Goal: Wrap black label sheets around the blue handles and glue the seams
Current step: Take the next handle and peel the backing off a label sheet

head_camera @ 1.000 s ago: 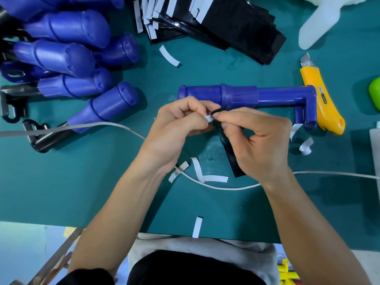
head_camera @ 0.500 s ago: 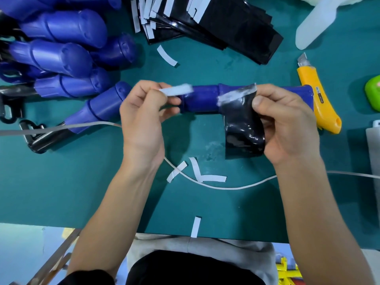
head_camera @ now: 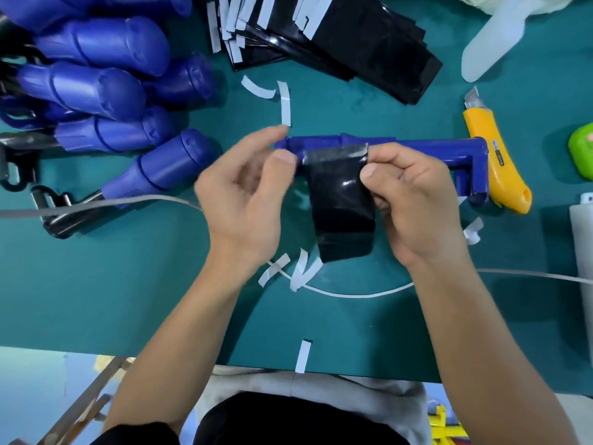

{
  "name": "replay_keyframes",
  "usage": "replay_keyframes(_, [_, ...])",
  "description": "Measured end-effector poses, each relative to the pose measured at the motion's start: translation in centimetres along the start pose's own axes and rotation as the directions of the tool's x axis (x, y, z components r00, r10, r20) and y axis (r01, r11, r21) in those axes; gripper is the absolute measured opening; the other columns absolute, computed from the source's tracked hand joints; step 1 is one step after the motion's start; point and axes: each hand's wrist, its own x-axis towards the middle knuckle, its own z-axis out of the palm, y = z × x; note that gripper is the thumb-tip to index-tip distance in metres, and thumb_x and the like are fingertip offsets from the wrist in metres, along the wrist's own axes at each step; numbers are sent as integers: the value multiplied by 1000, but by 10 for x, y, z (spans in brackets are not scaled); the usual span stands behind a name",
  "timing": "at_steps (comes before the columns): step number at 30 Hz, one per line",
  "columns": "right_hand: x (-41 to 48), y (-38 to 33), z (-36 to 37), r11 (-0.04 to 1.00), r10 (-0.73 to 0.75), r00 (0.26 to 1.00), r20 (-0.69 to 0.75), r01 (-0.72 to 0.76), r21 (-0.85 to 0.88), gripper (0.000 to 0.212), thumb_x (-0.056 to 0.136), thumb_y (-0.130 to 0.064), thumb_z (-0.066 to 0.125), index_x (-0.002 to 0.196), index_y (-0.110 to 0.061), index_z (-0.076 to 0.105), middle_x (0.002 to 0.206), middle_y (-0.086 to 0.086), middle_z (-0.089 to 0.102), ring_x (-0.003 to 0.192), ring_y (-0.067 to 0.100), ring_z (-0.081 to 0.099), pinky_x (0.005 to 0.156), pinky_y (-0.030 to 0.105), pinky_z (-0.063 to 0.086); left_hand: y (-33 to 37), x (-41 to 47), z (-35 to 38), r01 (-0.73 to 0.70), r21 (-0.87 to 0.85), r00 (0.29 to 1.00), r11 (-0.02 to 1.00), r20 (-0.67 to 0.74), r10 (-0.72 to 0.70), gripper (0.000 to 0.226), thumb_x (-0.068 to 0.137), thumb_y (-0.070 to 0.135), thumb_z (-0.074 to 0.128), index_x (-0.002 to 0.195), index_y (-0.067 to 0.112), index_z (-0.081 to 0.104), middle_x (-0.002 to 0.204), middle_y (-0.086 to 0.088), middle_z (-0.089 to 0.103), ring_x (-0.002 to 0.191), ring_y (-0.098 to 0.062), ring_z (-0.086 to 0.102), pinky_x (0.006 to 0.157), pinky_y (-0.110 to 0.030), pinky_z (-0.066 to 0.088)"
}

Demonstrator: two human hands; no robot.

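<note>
Teal mat (head_camera: 112, 284) lies open near-left; blue handles (head_camera: 106, 91) crowd far-left.

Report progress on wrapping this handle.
Done: backing strip is off; the sheet's sticky top edge sits on the handle. In hand: right hand pinches the sheet's right edge, left hand hovers open at its left. Left: the sheet hangs loose, not wrapped round; seam unglued. The stack and pile of handles wait.

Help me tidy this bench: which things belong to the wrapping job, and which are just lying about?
In use: black label sheet, blue handle, stack of black sheets, pile of blue handles.

Lying about: yellow utility knife, peeled white strips, green object, white cable.
</note>
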Motion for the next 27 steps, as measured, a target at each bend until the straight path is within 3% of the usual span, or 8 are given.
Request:
replay_keyframes(2, [-1, 0, 1, 999, -29, 999, -25, 30, 40, 18, 87, -2, 62, 89, -14, 76, 62, -9, 63, 54, 4, 44, 54, 17, 37, 3, -5, 5, 121, -79, 962, 989, 253, -98, 28, 89, 25, 70, 117, 22, 74, 71, -13, 68, 66, -17, 56, 62, -32, 51])
replay_keyframes(4, [-1, 0, 1, 999, -30, 999, -39, 31, 32, 15, 89, -5, 62, 91, -10, 75, 62, -9, 61, 54, 5, 43, 54, 18, 37, 2, -6, 11, 168, -4, 928, 986, 338, -157, 28, 86, 20, 75, 113, 27, 78, 75, -22, 69, 67, -22, 53, 63, -49, 52])
replay_keyframes(7, [-2, -2, 2, 998, -49, 998, -33, 50, 26, 16, 93, -9, 60, 92, 0, 73, 67, -6, 67, 56, 4, 54, 55, 15, 43, -2, -5, 14, 175, 63, 931, 983, 315, -186, 23, 84, 19, 75, 105, 29, 79, 81, -35, 64, 62, -41, 49, 68, -61, 53])
replay_keyframes(11, [-4, -3, 3, 992, -91, 992, -86, 83, -92, 18, 94, -11, 63, 81, -10, 76, 72, 8, 72, 63, 17, 64, 58, 23, 51, -1, -3, 11, 184, 89, 924, 979, 324, -203, 21, 82, 27, 76, 103, 30, 79, 87, -40, 64, 72, -56, 58, 74, -69, 54])
replay_keyframes(17, [-5, -5, 4, 985, -121, 988, -97, 108, -135, 20, 91, -21, 67, 74, -14, 76, 69, 18, 67, 61, 24, 60, 57, 29, 49, 0, -2, 9, 178, 92, 922, 980, 332, -199, 21, 82, 25, 76, 103, 28, 79, 87, -39, 67, 75, -58, 60, 73, -70, 55])
replay_keyframes(23, [-1, -4, 3, 999, -18, 992, -125, 13, -46, 25, 86, -10, 55, 70, -10, 74, 63, 12, 62, 54, 21, 55, 52, 28, 45, -3, 0, 8, 196, 66, 910, 978, 359, -206, 23, 80, 30, 78, 103, 31, 80, 89, -46, 61, 69, -51, 60, 76, -74, 53])
replay_keyframes(25, [-1, -4, 2, 998, -43, 992, -120, 37, -51, 28, 89, -15, 54, 71, -11, 75, 62, 11, 63, 54, 21, 55, 52, 29, 45, -5, 1, 7, 209, 52, 908, 977, 362, -213, 23, 80, 30, 79, 103, 32, 80, 90, -47, 61, 73, -39, 58, 76, -75, 52])
replay_keyframes(27, [-3, -3, 3, 989, -108, 988, -107, 95, -113, 29, 92, -23, 60, 68, -18, 75, 61, 6, 64, 54, 18, 57, 53, 28, 46, -7, 1, 6, 211, 51, 906, 976, 364, -214, 22, 80, 30, 79, 102, 29, 80, 88, -47, 60, 70, -45, 59, 75, -75, 53])
